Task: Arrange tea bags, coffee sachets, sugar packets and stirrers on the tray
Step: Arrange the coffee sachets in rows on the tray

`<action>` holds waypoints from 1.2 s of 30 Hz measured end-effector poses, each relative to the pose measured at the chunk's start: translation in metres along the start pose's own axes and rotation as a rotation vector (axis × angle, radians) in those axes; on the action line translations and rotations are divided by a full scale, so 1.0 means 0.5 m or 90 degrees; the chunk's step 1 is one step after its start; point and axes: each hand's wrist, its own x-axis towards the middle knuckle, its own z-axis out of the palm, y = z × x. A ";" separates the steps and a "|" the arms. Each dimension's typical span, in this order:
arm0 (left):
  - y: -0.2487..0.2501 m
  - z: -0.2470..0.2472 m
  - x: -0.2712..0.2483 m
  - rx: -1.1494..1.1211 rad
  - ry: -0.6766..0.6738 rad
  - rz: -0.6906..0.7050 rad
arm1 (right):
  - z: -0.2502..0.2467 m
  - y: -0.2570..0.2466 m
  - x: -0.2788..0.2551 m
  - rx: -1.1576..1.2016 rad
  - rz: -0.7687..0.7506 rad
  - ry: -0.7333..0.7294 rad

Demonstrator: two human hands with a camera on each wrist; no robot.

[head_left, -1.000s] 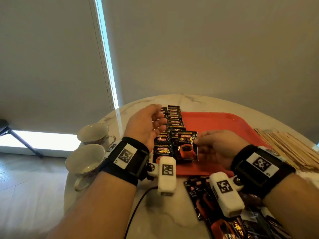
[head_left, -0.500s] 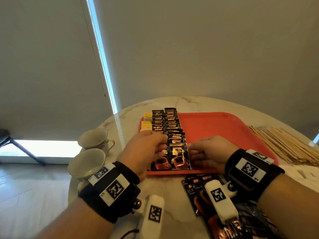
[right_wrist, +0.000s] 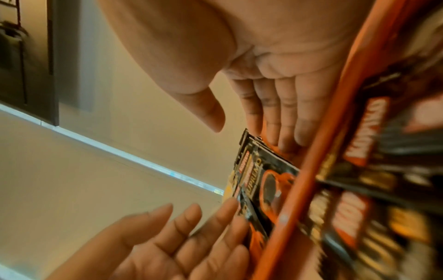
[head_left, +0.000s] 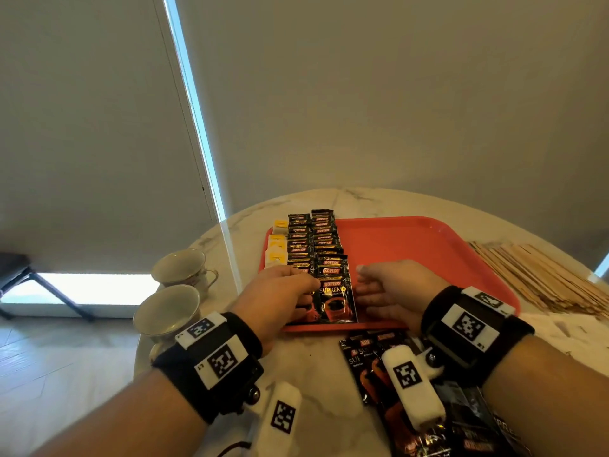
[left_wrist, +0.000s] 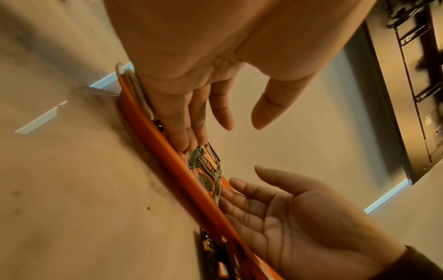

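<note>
Both hands' fingers (left_wrist: 182,121) straight — flanking front coffee sachet (head_left: 336,300)

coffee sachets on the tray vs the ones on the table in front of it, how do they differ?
The coffee sachets on the tray lie in neat overlapping rows along the red tray's left part; the sachets on the table lie in a loose, skewed heap. The tray rows sit between the left hand and right hand; the heap lies under the right wrist, untouched. Both show the same black-and-orange Kopiko print.
</note>
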 end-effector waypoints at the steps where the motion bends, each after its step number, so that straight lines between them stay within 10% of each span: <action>1: 0.002 -0.001 0.003 -0.005 0.003 -0.004 | -0.003 -0.007 0.003 0.013 -0.008 0.014; 36: 0.188 0.010 0.243 0.176 0.160 -0.013 | 0.037 -0.146 0.207 0.272 0.000 -0.018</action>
